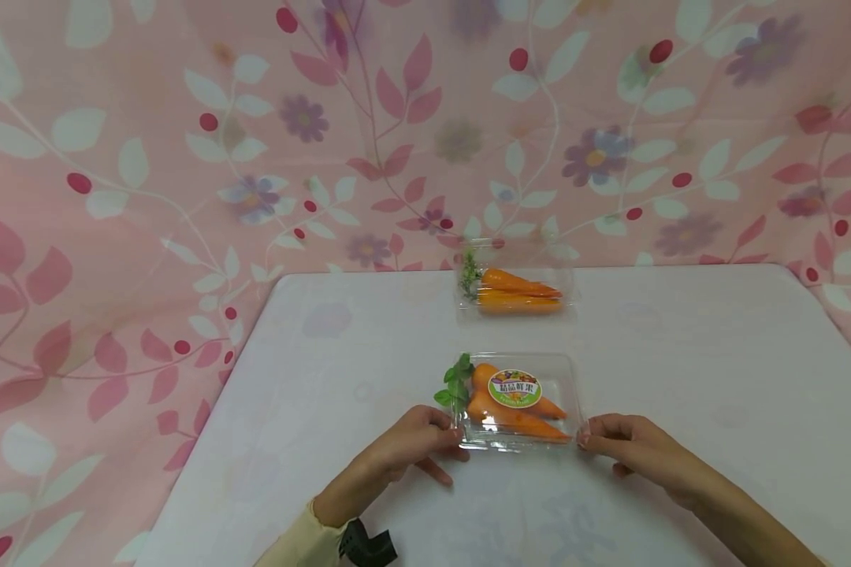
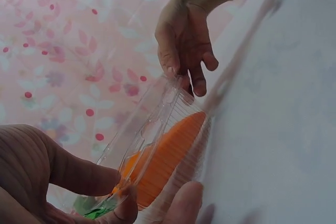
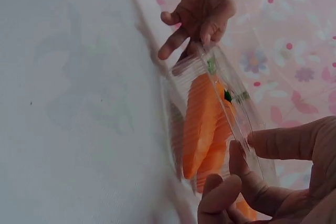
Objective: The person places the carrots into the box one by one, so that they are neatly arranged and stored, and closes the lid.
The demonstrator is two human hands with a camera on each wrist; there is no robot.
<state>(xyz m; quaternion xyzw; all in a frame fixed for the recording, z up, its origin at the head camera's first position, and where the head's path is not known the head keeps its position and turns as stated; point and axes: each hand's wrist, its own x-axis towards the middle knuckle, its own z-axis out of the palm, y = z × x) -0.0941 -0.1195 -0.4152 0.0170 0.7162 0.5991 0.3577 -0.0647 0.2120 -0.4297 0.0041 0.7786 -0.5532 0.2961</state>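
Observation:
A clear plastic clamshell box (image 1: 562,374) lies on the table with orange carrots (image 1: 507,417) inside and an oval label (image 1: 514,388) on its lid. Green leaves (image 1: 456,383) stick out past its left side. My left hand (image 1: 413,445) pinches the box's front left corner between thumb and finger. At the front right corner, my right hand (image 1: 638,450) pinches the rim in the same way. Both wrist views show thumb and fingertip on the rim, where lid and base meet. Whether the lid is fully pressed down, I cannot tell.
Farther back stands a second clear box (image 1: 566,276) holding carrots (image 1: 518,303) with feathery green tops (image 1: 470,272). Both boxes are on a white-covered table (image 1: 354,354). A pink floral cloth (image 1: 411,157) hangs behind it. A dark device (image 1: 369,545) sits at my left wrist.

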